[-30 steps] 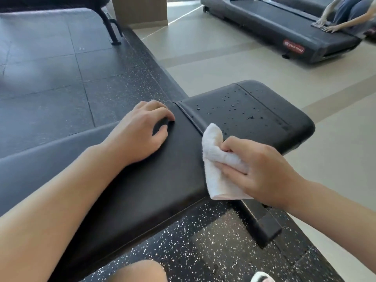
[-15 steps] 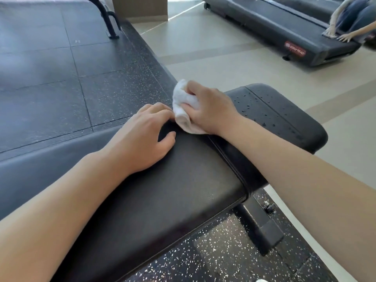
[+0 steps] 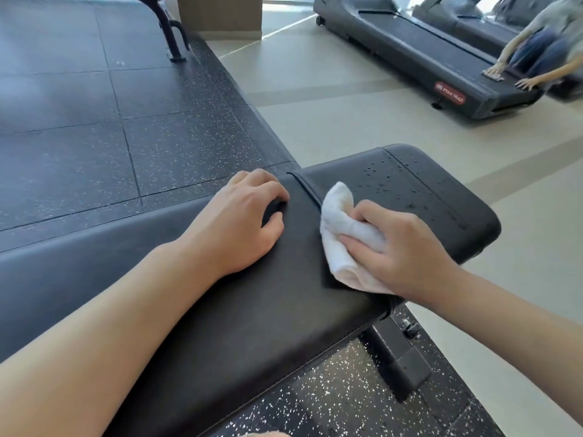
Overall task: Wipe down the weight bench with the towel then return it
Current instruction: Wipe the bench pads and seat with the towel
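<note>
A black padded weight bench [image 3: 252, 310] runs from the lower left to the middle right. Its end pad [image 3: 419, 190] beyond the seam carries several water drops. My right hand [image 3: 400, 253] grips a bunched white towel [image 3: 344, 234] and presses it on the long pad just before the seam, near the front edge. My left hand [image 3: 239, 222] rests on the long pad to the left of the towel, its fingers curled down on the far edge and holding nothing.
Black speckled rubber flooring [image 3: 126, 137] lies behind and under the bench, beige floor [image 3: 331, 99] to the right. The bench's metal foot [image 3: 400, 361] sticks out below. A black treadmill [image 3: 426, 58] stands at the back right, where another person [image 3: 542, 48] crouches. A machine leg [image 3: 172, 36] stands far left.
My right hand has drawn the towel back from the far edge of the bench, beside my left fingers, toward the front edge. My left hand has stayed in place.
</note>
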